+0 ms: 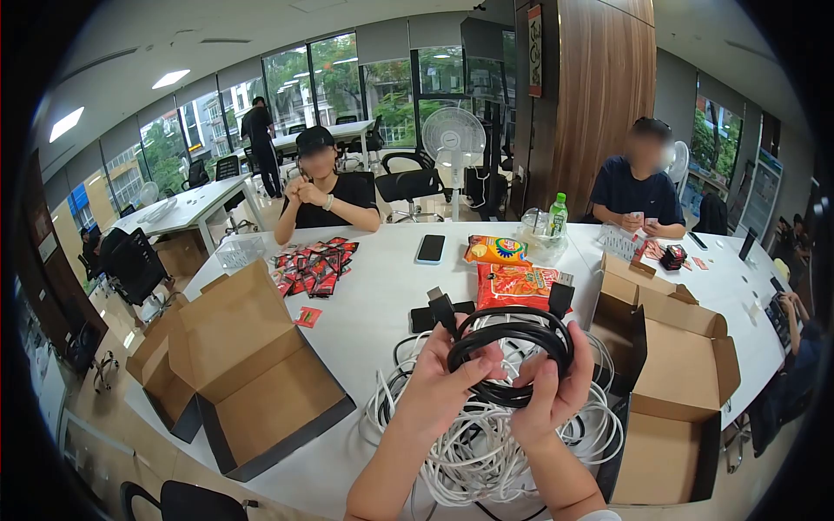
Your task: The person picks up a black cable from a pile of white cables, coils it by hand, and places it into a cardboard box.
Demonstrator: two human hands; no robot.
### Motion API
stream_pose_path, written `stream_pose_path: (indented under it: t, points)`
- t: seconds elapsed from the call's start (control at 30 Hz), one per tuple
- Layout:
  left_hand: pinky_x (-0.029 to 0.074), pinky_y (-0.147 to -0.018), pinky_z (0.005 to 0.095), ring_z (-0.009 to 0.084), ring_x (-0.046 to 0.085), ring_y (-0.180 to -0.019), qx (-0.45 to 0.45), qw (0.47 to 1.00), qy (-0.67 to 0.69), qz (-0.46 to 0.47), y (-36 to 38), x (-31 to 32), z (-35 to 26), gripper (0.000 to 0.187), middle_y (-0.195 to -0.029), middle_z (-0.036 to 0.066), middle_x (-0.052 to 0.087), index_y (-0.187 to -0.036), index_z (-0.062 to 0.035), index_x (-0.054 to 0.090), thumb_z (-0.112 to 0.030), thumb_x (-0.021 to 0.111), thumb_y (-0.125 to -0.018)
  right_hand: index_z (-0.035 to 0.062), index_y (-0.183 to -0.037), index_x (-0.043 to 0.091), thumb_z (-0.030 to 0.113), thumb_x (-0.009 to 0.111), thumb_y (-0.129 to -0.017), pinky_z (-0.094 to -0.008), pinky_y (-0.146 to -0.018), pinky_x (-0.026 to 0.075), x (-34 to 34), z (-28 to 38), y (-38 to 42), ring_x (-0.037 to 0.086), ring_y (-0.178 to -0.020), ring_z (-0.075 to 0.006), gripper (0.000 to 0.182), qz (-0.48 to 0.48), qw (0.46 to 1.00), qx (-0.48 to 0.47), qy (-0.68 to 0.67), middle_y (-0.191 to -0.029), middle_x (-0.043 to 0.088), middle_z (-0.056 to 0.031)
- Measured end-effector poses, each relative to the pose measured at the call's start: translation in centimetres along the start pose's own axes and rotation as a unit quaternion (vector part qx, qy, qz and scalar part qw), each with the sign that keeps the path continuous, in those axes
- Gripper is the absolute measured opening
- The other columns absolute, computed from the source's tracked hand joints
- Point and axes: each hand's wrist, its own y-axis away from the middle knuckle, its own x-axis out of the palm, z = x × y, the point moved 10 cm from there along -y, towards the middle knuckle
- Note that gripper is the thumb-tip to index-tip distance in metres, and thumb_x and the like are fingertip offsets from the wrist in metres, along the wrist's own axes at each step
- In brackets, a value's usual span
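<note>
Both hands hold a coiled black cable above the table. My left hand is closed round the coil's left side, its thumb across the front. My right hand grips the right side. Two dark connectors stick up from the coil: one by my left fingers, the other above my right fingers. Below and behind the hands lies a big tangle of white cables with some black ones among them.
Open cardboard boxes stand left and right. Beyond the cables are a red snack bag, an orange bag, a phone, a green bottle and red packets. Two people sit across the white table.
</note>
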Motion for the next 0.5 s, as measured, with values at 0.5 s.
stream_pose_path:
  t: [0.5]
  points:
    - [0.054,-0.083,0.037,0.029,0.066,-0.096,0.139,0.979,-0.147,-0.022,0.4,1.7,-2.1,0.02,-0.115,0.023,0.059,-0.103,-0.0096,0.036,-0.013,0.054,-0.095,-0.004,-0.135,0.038,0.011,0.048,-0.094,-0.0177,-0.048,0.036,-1.7,-1.5,-1.5,0.043,-0.053,-0.0046,0.044,-0.062,0.989,0.096,-0.097,-0.079,0.053,-0.0039]
